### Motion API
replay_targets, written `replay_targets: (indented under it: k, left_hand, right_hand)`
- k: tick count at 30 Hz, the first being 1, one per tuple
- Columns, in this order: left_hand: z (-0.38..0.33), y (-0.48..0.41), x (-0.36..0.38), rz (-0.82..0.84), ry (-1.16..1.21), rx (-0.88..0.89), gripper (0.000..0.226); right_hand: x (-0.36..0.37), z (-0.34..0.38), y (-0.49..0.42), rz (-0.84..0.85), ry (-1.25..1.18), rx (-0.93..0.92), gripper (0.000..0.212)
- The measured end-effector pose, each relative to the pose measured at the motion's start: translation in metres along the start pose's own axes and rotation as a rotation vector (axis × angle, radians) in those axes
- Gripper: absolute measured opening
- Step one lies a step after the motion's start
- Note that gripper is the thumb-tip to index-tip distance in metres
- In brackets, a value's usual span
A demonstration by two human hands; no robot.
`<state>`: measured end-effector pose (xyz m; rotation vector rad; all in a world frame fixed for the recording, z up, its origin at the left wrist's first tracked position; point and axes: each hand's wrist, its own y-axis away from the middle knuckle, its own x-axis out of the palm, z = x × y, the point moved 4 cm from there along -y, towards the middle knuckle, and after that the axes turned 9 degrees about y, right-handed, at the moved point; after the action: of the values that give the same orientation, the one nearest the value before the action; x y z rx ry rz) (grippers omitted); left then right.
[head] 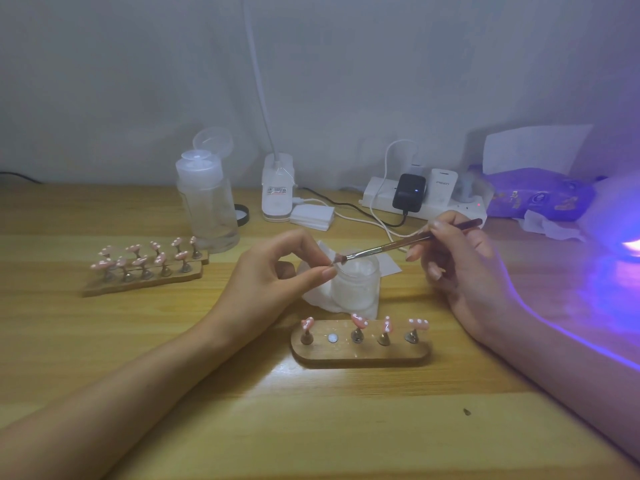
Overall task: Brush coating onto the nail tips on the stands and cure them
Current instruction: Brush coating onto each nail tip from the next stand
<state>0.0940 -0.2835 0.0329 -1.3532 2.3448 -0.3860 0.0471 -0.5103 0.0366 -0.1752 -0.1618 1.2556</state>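
On the wooden surface, just in front of the jar and nearest the person, lay a wooden stand. It carried four pink nail tips dotted with white, each on a small metal peg. A round white disc showed between the two leftmost pegs.

The jar was frosted and open, and it sat on a crumpled white tissue. Over the jar's mouth the left hand held a fifth nail tip, with its thumb and forefinger pinching the peg and the other fingers loosely curled. From the right of the jar came the right hand, whose fingers clenched a reddish brush like a pen. The bristles met the held tip above the jar's rim.

Left of the jar and a little behind it, two more stands lay side by side, crowded with pink tips on pegs. Behind the jar to the left stood a clear pump bottle with its flip cap raised. Straight behind the jar were a white lamp base and a stack of white pads. Behind it to the right lay a white power strip with several plugs and cables in it. Far to the right of the jar, at the picture's edge, a curing lamp glowed violet, and its light fell along the right forearm and the surface beside it.
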Motion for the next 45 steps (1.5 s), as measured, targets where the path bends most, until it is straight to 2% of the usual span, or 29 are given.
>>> replay_targets:
  k: [5,10,14,18,21,24,27,30,35,39,45]
  left_hand:
    - [-0.0001,0.0002,0.0008,-0.008,-0.040,0.029,0.011]
    - [0.0000,0.0000,-0.0002,-0.019,-0.035,0.033,0.011]
    - [-0.0038,0.0002,0.0003,-0.018,-0.070,0.082,0.010]
    - [-0.0053,-0.0007,0.0003,-0.023,-0.088,0.103,0.011]
    - [-0.0056,-0.0009,0.0007,-0.021,-0.095,0.109,0.011]
    - [-0.0062,-0.0015,0.0010,-0.022,-0.102,0.112,0.011]
    - [-0.0064,-0.0015,0.0011,-0.023,-0.105,0.111,0.011]
    - [-0.0063,-0.0009,0.0010,-0.019,-0.103,0.109,0.010]
    - [-0.0055,-0.0007,0.0009,-0.016,-0.099,0.101,0.011]
    - [-0.0054,-0.0007,0.0011,-0.013,-0.101,0.095,0.011]
    - [-0.0047,-0.0008,0.0013,-0.011,-0.092,0.085,0.011]
  right_hand:
    - [0.0004,0.0035,0.0012,0.021,-0.010,-0.044,0.038]
    - [-0.0020,0.0008,0.0002,-0.024,-0.036,0.012,0.036]
    - [0.0009,0.0023,0.0014,0.031,0.007,-0.024,0.039]
    - [-0.0007,0.0017,0.0013,-0.023,-0.010,0.012,0.036]
    - [0.0004,0.0039,0.0016,0.012,-0.015,-0.017,0.038]
    - [0.0026,0.0024,0.0014,0.017,0.033,-0.010,0.041]
    - [-0.0005,0.0011,0.0005,-0.021,-0.007,0.010,0.035]
    - [0.0009,0.0031,0.0011,0.035,-0.003,-0.026,0.031]
    - [-0.0013,-0.0002,-0.0005,-0.015,-0.009,0.007,0.031]
    - [0.0007,0.0010,0.0001,0.038,-0.007,-0.022,0.032]
    - [-0.0014,0.0004,-0.0004,0.008,-0.030,-0.008,0.034]
